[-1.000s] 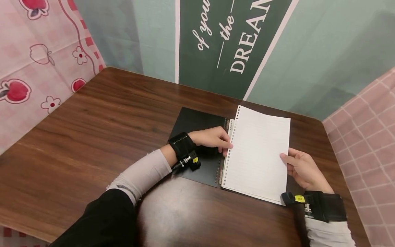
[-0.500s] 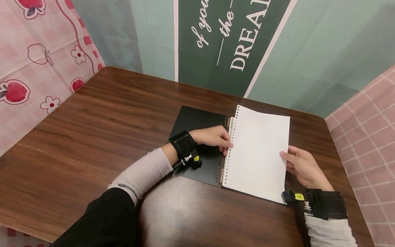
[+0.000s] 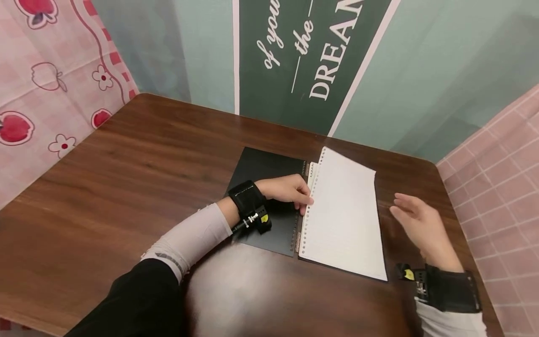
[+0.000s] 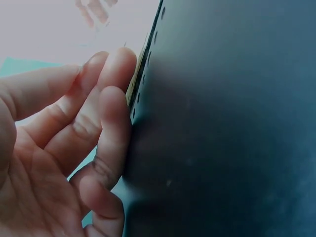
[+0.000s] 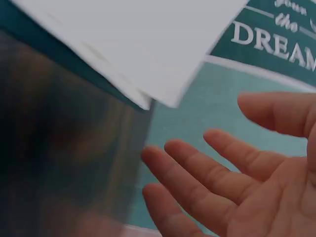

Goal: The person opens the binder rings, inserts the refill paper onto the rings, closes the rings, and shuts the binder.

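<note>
A loose-leaf binder lies open on the table, its black cover point(image 3: 269, 161) to the left. White lined paper point(image 3: 345, 215) with a row of punched holes covers the right side, and the top sheet bulges up a little. My left hand point(image 3: 286, 188) lies over the binder's middle and pinches the sheet's holed edge between thumb and fingers. In the left wrist view, the curled fingers point(image 4: 114, 116) sit right beside the perforated black cover. My right hand point(image 3: 423, 227) hovers off the paper's right edge, fingers spread and holding nothing, as the right wrist view also shows.
The brown wooden table point(image 3: 126, 187) extends far to the left of the binder. A green wall cloth with white lettering point(image 3: 332, 56) hangs behind. Pink tiled cloth point(image 3: 497, 187) borders the right side, and apple-patterned cloth point(image 3: 50, 84) the left.
My right hand has let go of the sheet's right edge and drawn away to the right, its fingers opening. The paper's right side has shifted left. The left hand keeps its pinch.
</note>
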A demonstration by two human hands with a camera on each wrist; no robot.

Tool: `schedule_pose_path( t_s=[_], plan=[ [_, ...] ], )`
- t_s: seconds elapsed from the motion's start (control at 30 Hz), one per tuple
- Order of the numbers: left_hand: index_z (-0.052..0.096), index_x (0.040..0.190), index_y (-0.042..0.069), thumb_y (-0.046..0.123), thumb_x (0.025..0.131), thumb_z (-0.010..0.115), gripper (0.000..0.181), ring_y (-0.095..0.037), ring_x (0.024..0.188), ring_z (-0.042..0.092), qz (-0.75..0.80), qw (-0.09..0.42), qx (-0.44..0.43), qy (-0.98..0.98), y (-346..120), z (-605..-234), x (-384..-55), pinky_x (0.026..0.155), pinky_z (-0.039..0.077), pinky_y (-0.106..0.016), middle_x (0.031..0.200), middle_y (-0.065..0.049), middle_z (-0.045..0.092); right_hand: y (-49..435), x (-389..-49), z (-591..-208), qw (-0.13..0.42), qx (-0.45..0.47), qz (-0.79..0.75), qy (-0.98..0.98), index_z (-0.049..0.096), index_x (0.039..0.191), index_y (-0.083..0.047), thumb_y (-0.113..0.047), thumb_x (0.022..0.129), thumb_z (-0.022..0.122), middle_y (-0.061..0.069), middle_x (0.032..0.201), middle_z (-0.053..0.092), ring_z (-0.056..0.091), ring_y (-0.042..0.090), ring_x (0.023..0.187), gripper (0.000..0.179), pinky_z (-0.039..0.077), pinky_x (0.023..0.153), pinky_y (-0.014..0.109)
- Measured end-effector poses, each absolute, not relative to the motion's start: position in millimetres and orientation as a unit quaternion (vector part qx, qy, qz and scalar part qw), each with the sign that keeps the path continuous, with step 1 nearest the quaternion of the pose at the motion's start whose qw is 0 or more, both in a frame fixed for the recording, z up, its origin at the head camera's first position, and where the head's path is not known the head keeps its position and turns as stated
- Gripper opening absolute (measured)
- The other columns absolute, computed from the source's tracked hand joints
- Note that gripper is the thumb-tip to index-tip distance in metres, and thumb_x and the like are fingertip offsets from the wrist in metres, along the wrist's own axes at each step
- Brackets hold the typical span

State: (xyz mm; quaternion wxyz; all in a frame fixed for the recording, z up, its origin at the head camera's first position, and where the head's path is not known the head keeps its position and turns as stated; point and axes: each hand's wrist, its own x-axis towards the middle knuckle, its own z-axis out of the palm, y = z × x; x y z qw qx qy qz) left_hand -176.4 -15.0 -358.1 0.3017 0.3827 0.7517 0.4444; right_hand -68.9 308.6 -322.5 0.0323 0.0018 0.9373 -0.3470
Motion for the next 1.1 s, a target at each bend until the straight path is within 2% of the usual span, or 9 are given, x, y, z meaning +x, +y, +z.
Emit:
schedule_pose_path(
  t_s=[0.07, 0.13, 0.3, 0.4, 0.53, 0.73, 0.9, 1.0, 1.1],
  plan=[
    [0.074, 0.077, -0.001, 0.007, 0.102, 0.06, 0.029, -0.012, 0.066, 0.06, 0.44, 0.303, 0.385, 0.752, -13.9, -357.0, -176.9, 0.068, 0.05, -0.022, 0.069, -0.005, 0.071, 299.1, -67.7, -315.1, 0.029, -0.027, -0.3, 0.953, 0.036, 0.152, 0.008, -0.029, 0.107, 0.051, 0.036, 0.147, 0.042, 0.046, 0.054, 0.129, 0.059, 0.046, 0.092, 0.057],
    [0.074, 0.077, -0.001, 0.007, 0.102, 0.06, 0.029, -0.011, 0.064, 0.06, 0.435, 0.302, 0.389, 0.753, -13.2, -356.3, -175.9, 0.067, 0.049, -0.022, 0.068, -0.005, 0.07, 289.1, -67.8, -313.2, 0.047, -0.061, -0.264, 0.961, 0.033, 0.153, 0.008, -0.031, 0.106, 0.055, 0.038, 0.153, 0.032, 0.037, 0.058, 0.135, 0.064, 0.039, 0.098, 0.068],
    [0.074, 0.077, -0.002, 0.008, 0.102, 0.06, 0.03, -0.011, 0.063, 0.059, 0.427, 0.294, 0.397, 0.757, -12.1, -356.2, -172.9, 0.066, 0.048, -0.022, 0.068, -0.006, 0.07, 263.9, -69.5, -323.3, 0.116, -0.139, -0.221, 0.958, 0.031, 0.153, 0.01, -0.034, 0.096, 0.07, 0.04, 0.158, 0.017, 0.018, 0.057, 0.145, 0.082, 0.021, 0.109, 0.072],
    [0.075, 0.078, -0.002, 0.008, 0.102, 0.06, 0.03, -0.012, 0.063, 0.061, 0.426, 0.293, 0.395, 0.759, -12.8, -356.5, -173.3, 0.066, 0.049, -0.022, 0.068, -0.006, 0.07, 254.3, -69.7, -331.9, 0.142, -0.159, -0.203, 0.956, 0.034, 0.149, 0.014, -0.034, 0.09, 0.077, 0.044, 0.155, 0.02, 0.018, 0.06, 0.144, 0.087, 0.019, 0.11, 0.072],
    [0.076, 0.083, -0.001, 0.008, 0.102, 0.059, 0.027, -0.013, 0.062, 0.063, 0.428, 0.289, 0.39, 0.762, -17.0, -355.3, -173.7, 0.065, 0.051, -0.023, 0.068, -0.007, 0.071, 249.4, -70.0, -338.7, 0.149, -0.161, -0.165, 0.962, 0.039, 0.145, 0.017, -0.031, 0.086, 0.08, 0.047, 0.15, 0.025, 0.023, 0.061, 0.141, 0.086, 0.019, 0.11, 0.072],
    [0.077, 0.089, 0.0, 0.01, 0.102, 0.059, 0.024, -0.014, 0.061, 0.063, 0.408, 0.269, 0.371, 0.79, -26.7, -348.5, -170.0, 0.065, 0.05, -0.023, 0.069, -0.006, 0.071, 247.9, -72.3, -337.7, 0.149, -0.162, -0.146, 0.964, 0.04, 0.144, 0.017, -0.027, 0.086, 0.08, 0.047, 0.15, 0.027, 0.023, 0.059, 0.142, 0.084, 0.017, 0.111, 0.071],
    [0.076, 0.088, 0.001, 0.01, 0.102, 0.061, 0.022, -0.015, 0.063, 0.062, 0.381, 0.246, 0.364, 0.814, -32.9, -343.9, -162.1, 0.064, 0.048, -0.024, 0.07, -0.006, 0.07, 248.3, -72.8, -335.8, 0.156, -0.155, -0.148, 0.964, 0.039, 0.145, 0.016, -0.027, 0.086, 0.08, 0.047, 0.15, 0.024, 0.021, 0.062, 0.141, 0.084, 0.017, 0.11, 0.073],
    [0.076, 0.088, 0.004, 0.012, 0.101, 0.063, 0.021, -0.013, 0.064, 0.059, 0.351, 0.206, 0.375, 0.833, -34.0, -341.5, -152.9, 0.065, 0.046, -0.023, 0.072, -0.004, 0.069, 248.2, -72.3, -336.3, 0.159, -0.151, -0.154, 0.964, 0.038, 0.146, 0.016, -0.027, 0.087, 0.08, 0.047, 0.151, 0.023, 0.021, 0.062, 0.141, 0.084, 0.017, 0.11, 0.073],
    [0.076, 0.089, 0.01, 0.015, 0.1, 0.066, 0.016, -0.009, 0.071, 0.058, 0.295, 0.142, 0.409, 0.852, -32.4, -337.7, -137.5, 0.073, 0.046, -0.023, 0.078, 0.002, 0.069, 248.4, -72.3, -339.0, 0.163, -0.145, -0.154, 0.964, 0.038, 0.147, 0.015, -0.027, 0.087, 0.08, 0.046, 0.152, 0.022, 0.02, 0.063, 0.14, 0.085, 0.018, 0.11, 0.073]
  ],
)
